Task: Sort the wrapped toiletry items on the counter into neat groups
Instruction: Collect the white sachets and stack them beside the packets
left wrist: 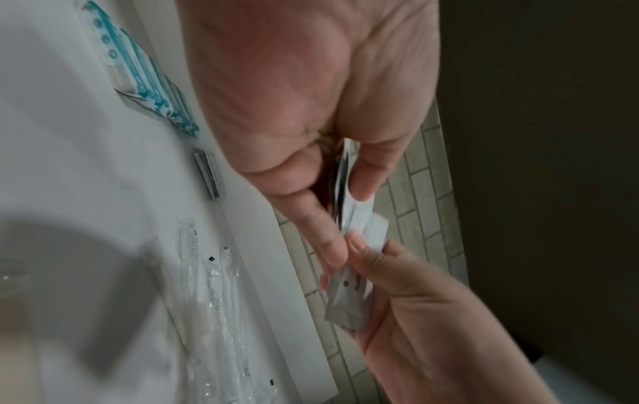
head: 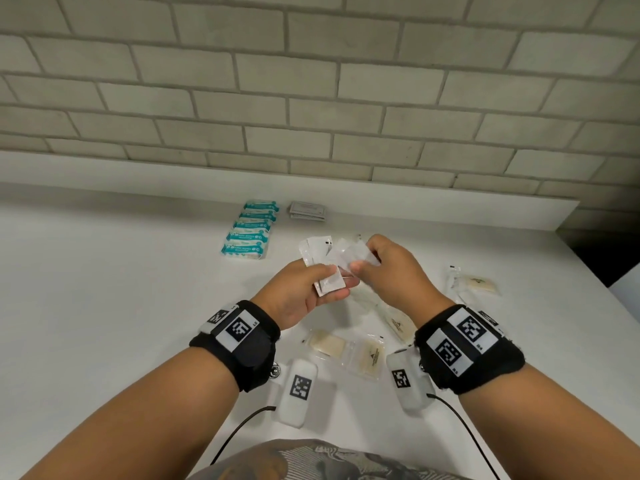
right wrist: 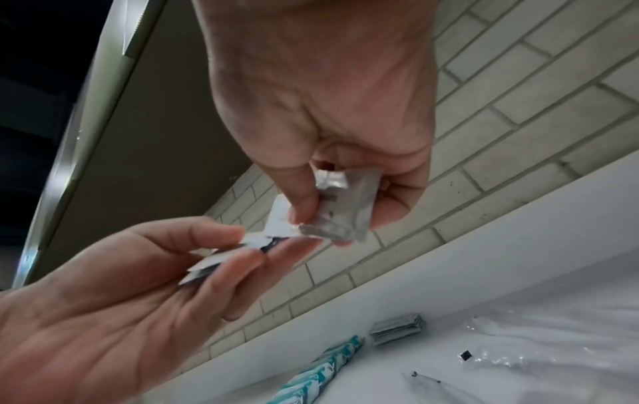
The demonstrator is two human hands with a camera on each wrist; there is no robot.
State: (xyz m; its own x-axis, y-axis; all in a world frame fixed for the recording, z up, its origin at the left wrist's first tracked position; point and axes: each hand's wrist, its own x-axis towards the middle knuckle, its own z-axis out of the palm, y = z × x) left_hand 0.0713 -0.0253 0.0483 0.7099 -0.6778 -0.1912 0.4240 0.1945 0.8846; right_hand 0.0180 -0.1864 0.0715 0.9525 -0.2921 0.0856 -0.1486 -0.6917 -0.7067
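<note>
Two hands are occupied above the desk [head: 104,271]: a fanned few white sachets [head: 317,252] are pinched in the left hand [head: 298,292] between thumb and fingers, and one more sachet [head: 349,256] is pinched in the right hand [head: 391,271], touching the fan. Judged light, thin, limp and slick, they are best taken by the flat faces near an edge. Five teal packets [head: 250,230] are counted in a row at the back, one grey stack [head: 307,211] beside them, about four soap bars [head: 367,355] loose in clear wrap, and clear-wrapped toothbrushes [left wrist: 207,273], number uncertain.
</note>
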